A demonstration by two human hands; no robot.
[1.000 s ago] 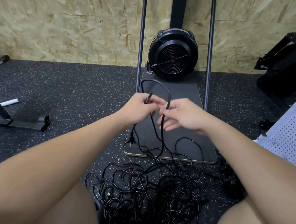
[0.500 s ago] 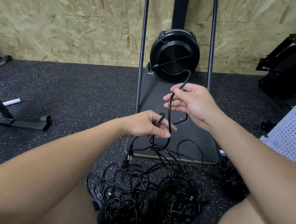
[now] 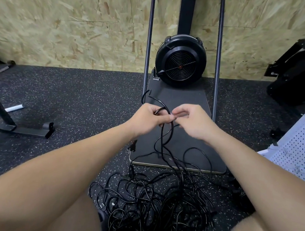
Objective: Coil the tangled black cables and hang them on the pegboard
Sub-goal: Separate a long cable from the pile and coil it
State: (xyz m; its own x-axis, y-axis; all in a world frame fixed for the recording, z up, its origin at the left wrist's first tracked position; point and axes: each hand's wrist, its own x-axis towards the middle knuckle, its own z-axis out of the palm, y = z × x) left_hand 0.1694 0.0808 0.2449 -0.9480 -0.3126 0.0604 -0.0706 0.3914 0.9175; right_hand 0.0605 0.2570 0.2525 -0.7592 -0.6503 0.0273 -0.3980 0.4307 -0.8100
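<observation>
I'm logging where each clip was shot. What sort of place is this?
Probably a home or garage gym: speckled rubber floor, a fan-wheel exercise machine against a chipboard wall, and a black equipment stand to the left.

Your left hand (image 3: pixel 148 119) grips small loops of thin black cable (image 3: pixel 161 135), and your right hand (image 3: pixel 192 122) pinches the same strand just beside it. From your fists the cable drops to the tangled black pile (image 3: pixel 157 204) at 6 o'clock. A round black fan housing (image 3: pixel 181 61) sits at 12 o'clock, a white perforated pegboard (image 3: pixel 302 150) at 3 o'clock.
</observation>
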